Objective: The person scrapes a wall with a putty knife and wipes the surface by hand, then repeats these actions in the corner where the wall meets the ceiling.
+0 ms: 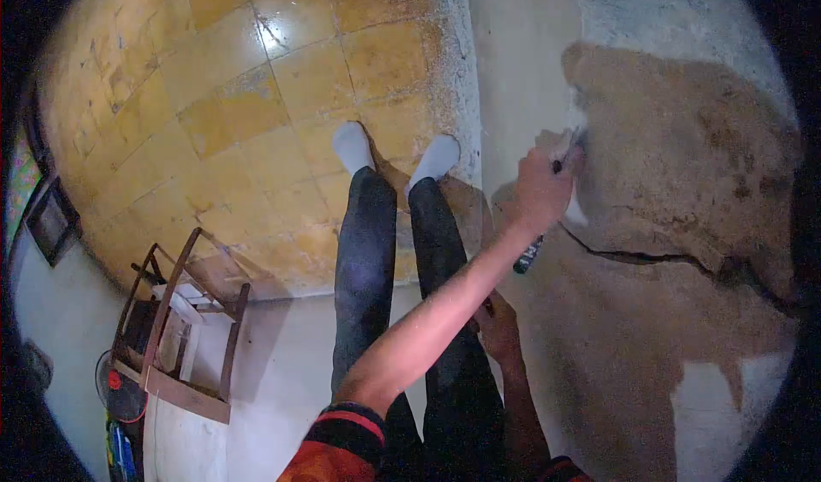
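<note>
Looking down from head height, a person in pale socks (351,146) and dark trousers stands on a worn yellow tiled floor (227,118), close beside a wall (526,54) on the right. The left arm crosses in front of the body, and the left hand (545,189) holds a hand tool (528,254), probably a scraper, at the near edge of a rough brown patch (684,148) on that wall. Its fingers are closed around the handle, likely for a firm grip while the working end meets the surface. The tool's long axis slants: the dark green handle end points down and left, toward the body; the pale working end points up and right, toward the patch. From below the hand, a dark jagged line (637,257), perhaps a crack, runs rightward. The right hand (499,328) hangs low by the thigh, perhaps for balance; whether its fingers pinch anything cannot be told.
</note>
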Demonstrator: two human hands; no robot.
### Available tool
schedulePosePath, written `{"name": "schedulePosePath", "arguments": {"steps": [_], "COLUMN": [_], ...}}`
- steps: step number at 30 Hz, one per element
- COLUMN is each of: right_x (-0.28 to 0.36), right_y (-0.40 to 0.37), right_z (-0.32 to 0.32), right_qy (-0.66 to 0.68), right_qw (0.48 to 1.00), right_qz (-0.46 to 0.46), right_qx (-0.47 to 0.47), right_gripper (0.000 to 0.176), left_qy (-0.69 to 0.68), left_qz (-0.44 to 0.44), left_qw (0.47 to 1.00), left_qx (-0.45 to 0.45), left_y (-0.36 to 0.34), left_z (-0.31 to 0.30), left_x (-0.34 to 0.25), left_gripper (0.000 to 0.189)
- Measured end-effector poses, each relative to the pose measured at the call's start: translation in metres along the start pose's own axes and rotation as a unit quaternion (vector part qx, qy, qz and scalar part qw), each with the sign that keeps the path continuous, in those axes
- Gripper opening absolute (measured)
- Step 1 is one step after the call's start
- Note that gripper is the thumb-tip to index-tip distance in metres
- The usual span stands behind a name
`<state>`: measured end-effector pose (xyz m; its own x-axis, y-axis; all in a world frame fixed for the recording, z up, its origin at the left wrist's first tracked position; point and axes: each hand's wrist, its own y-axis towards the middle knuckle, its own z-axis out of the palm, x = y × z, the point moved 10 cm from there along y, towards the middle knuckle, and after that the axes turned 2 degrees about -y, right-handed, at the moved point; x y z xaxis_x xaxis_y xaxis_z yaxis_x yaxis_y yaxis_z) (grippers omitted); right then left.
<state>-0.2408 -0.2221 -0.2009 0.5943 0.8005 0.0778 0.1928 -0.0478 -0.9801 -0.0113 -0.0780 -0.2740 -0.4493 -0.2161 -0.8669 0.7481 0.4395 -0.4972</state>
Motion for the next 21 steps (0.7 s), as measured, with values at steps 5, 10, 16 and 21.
{"name": "schedulePosePath", "arguments": {"steps": [5, 10, 16, 21], "right_x": [-0.009, 0.005, 0.016, 0.012], "right_y": [-0.001, -0.003, -0.001, 0.0], "right_z": [0.001, -0.003, -0.008, -0.002], "right_qy": [-0.022, 0.0, -0.002, -0.013], "right_qw": [0.999, 1.0, 1.0, 0.996], "right_qz": [0.031, -0.009, -0.022, -0.07], "right_qx": [-0.017, -0.01, -0.02, -0.047], "right_gripper": [0.04, 0.038, 0.035, 0.029], "left_qy": [-0.008, -0.032, 0.002, -0.003], "left_qz": [-0.057, -0.067, -0.057, -0.024], "left_qw": [0.993, 0.997, 0.997, 1.0], "left_qx": [0.101, 0.037, 0.057, 0.02], "left_y": [0.007, 0.001, -0.005, 0.012], "left_z": [0.0, -0.005, -0.001, 0.001], "left_x": [-0.003, -0.005, 0.0, 0.024], "left_gripper": [0.031, 0.029, 0.031, 0.034]}}
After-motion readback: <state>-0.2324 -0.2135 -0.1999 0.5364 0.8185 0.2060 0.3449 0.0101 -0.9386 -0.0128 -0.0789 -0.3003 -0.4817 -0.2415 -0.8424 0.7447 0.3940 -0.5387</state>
